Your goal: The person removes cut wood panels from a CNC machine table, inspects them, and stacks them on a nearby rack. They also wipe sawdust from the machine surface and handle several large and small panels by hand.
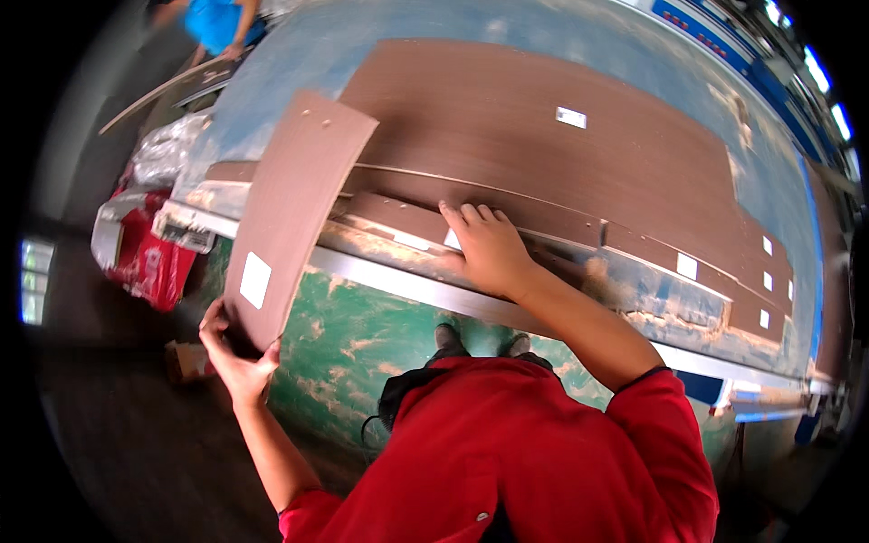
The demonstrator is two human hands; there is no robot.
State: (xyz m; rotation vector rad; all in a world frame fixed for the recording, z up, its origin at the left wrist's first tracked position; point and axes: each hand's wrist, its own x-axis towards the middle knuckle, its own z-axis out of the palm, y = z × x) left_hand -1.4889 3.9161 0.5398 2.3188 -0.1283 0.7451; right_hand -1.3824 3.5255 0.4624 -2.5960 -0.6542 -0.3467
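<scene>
Left hand grip pinches a brown panel by its lower end, lifted off the desk. Right hand lies flat, fingers spread, on a narrow strip (stacked boards behind). Likely sorting step; next needs a steady carry.

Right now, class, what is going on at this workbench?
A person in a red top stands at a workbench. The left hand has its grip on the lower end of a narrow brown panel, which is raised off the bench and bears a white label. The right hand lies flat on a brown strip near the bench's front edge. More brown boards lie behind it. Another person in blue is at the far left.
</scene>
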